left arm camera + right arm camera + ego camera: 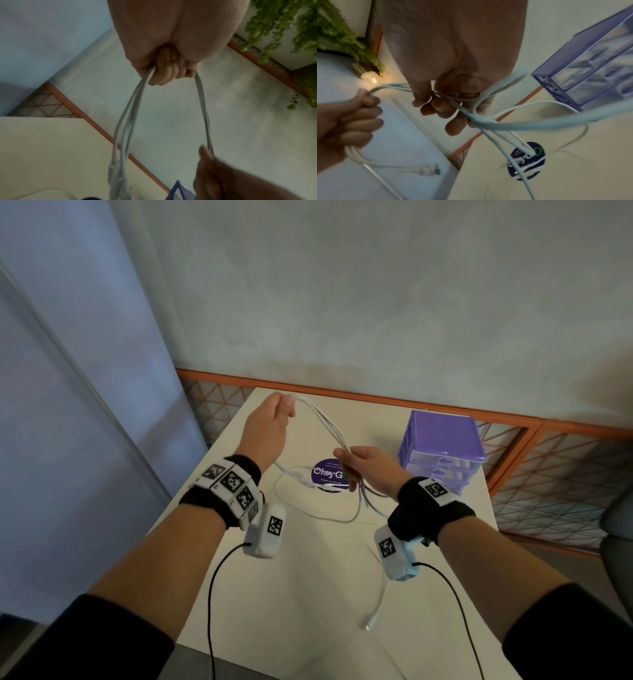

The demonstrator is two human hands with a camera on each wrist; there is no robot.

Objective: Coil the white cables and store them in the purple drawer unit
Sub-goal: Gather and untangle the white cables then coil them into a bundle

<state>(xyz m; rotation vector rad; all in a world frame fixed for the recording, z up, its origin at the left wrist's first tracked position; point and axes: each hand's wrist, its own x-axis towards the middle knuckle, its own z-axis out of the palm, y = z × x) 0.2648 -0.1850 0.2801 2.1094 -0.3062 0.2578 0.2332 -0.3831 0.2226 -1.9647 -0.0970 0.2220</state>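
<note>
Several strands of white cable [323, 424] hang in the air between my two hands above a cream table [274, 594]. My left hand [274, 414], raised at the far left of the table, grips one end of the bundle in a fist [164, 73]. My right hand [356, 465] pinches the other end lower down [443, 100], left of the purple drawer unit [442, 446]. Loose cable [329, 517] trails from the hands onto the table. A further white cable end with a plug [371, 623] lies near the front edge. The drawers [597, 75] look closed.
A round purple sticker [330, 475] is on the tabletop under the cables. An orange-framed mesh railing [534, 460] runs behind and to the right of the table. Black leads [219, 583] hang from my wrist cameras. Green foliage [281, 27] hangs nearby.
</note>
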